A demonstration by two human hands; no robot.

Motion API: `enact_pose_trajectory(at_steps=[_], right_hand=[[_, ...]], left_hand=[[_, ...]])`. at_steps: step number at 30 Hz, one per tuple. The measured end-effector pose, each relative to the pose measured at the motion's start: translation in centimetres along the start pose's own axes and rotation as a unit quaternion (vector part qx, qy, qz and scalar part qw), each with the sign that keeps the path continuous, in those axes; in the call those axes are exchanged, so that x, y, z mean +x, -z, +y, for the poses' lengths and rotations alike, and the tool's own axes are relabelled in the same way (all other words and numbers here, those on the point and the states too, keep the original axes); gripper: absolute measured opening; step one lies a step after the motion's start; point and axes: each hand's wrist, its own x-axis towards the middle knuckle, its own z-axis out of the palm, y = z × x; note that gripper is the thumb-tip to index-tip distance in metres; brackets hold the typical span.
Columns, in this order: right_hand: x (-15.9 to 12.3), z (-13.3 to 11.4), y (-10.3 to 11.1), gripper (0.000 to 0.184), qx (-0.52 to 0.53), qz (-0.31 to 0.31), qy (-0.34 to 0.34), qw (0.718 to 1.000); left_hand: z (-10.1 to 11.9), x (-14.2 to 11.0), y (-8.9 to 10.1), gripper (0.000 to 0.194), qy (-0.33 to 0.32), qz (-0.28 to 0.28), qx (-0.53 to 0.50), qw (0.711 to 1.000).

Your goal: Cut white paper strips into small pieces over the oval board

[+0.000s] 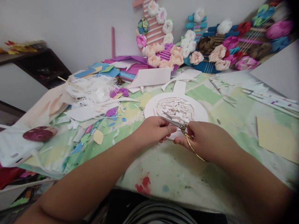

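Note:
My right hand point(205, 138) grips a pair of scissors point(178, 124) with gold handle loops. Their blades point up and left over a white cutout point(201, 110) with a round body and a short neck. A ring on the cutout holds many small white paper snips point(174, 107). My left hand point(154, 129) is closed in a pinch beside the blades, at the cutout's near left edge. Whatever lies between its fingers is hidden or too small to make out.
Tangled white string point(93, 88) and paper scraps point(87, 137) lie on the left. Coloured sheets point(130, 67) and flower-decorated paper crafts point(161, 40) stand along the wall. To the right are white rolled sticks point(273, 101) and a yellow sheet point(277, 137). A maroon oval object point(38, 133) sits far left.

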Motion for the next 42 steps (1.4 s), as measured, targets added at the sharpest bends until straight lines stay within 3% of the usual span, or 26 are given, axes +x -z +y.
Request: enact_pose_trajectory(at_steps=[10,19,25,30,33,36,39,42], right_hand=[[-0.1,-0.3,-0.1,0.045,0.001,-0.001,0.007,1.0],[0.0,-0.1,0.5,0.048,0.013,-0.036,-0.03,0.999],[0.2,0.2,0.4,0.052,0.033,-0.069,-0.053,0.996],[0.4,0.6,0.3,0.053,0.04,-0.091,-0.056,0.994],[0.4,1.1,0.3,0.053,0.064,-0.076,-0.057,0.993],[0.6,1.6,0.4,0.048,0.124,-0.022,-0.063,0.99],[0.9,1.3,0.3,0.041,0.247,0.052,-0.073,0.965],[1.1,0.4,0.0,0.031,0.445,0.072,-0.061,0.891]], left_hand=[[0.2,-0.2,-0.2,0.014,-0.037,0.012,0.015,0.999],[0.2,-0.1,-0.1,0.023,0.026,0.009,0.027,0.999],[-0.1,0.1,-0.2,0.031,0.038,0.001,0.03,0.999],[-0.3,0.1,-0.4,0.026,0.038,0.003,0.048,0.998],[-0.3,0.1,-0.2,0.022,0.02,0.024,0.04,0.999],[-0.2,0.3,0.2,0.019,0.007,0.058,0.015,0.998],[0.0,0.3,0.5,0.019,0.001,0.079,-0.008,0.997],[0.5,0.0,0.3,0.023,-0.033,0.051,0.012,0.998]])
